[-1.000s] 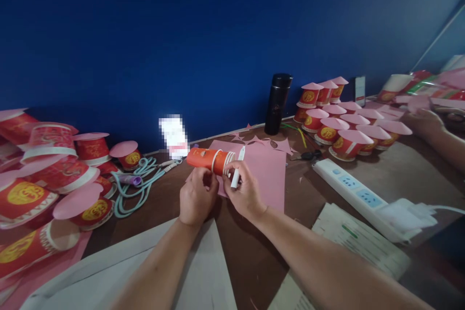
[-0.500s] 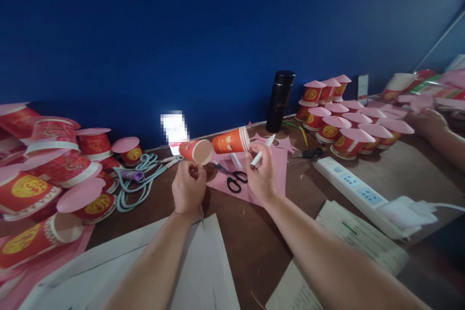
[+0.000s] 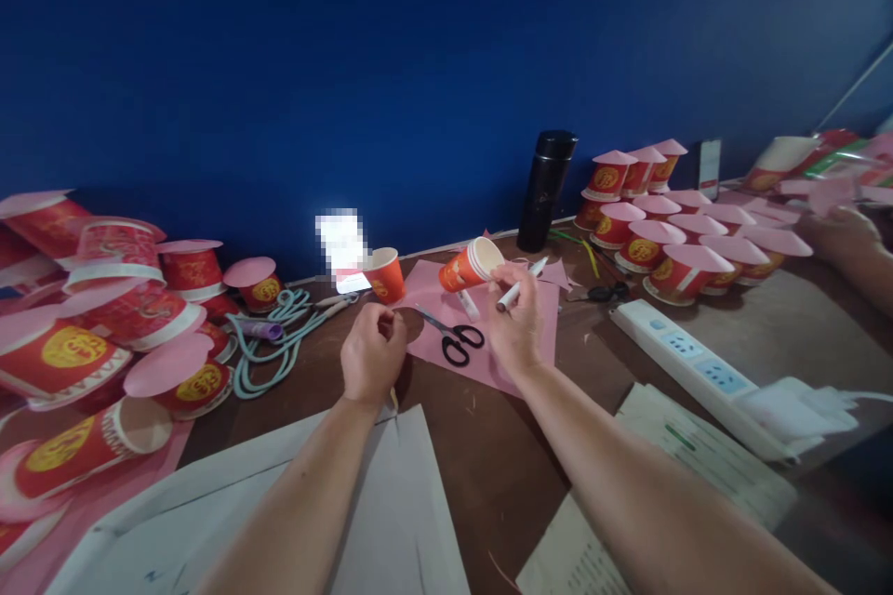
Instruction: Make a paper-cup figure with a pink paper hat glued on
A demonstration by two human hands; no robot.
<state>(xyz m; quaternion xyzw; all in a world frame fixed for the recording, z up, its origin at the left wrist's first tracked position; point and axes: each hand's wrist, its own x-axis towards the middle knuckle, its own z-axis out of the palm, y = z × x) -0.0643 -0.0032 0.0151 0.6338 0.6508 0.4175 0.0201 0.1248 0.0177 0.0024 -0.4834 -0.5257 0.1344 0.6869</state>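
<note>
My right hand grips a white marker, and its fingertips pinch the rims of a small stack of orange-red paper cups tilted sideways. Beyond my left hand a single orange paper cup is upright with its mouth up. That hand's fingers are curled just in front of this cup; whether they hold anything is hidden. Between my hands, black-handled scissors lie open on a pink paper sheet. Partly hidden behind the stack is a small white item.
Red cups with pink paper tops are piled at left and grouped at right. Around them are a light-blue cable, a lit phone, a black flask, a power strip and another person's hand.
The single cup has gone from tilted above my left hand to upright beyond it. The stack in my right hand has turned its mouth toward me and upward.
</note>
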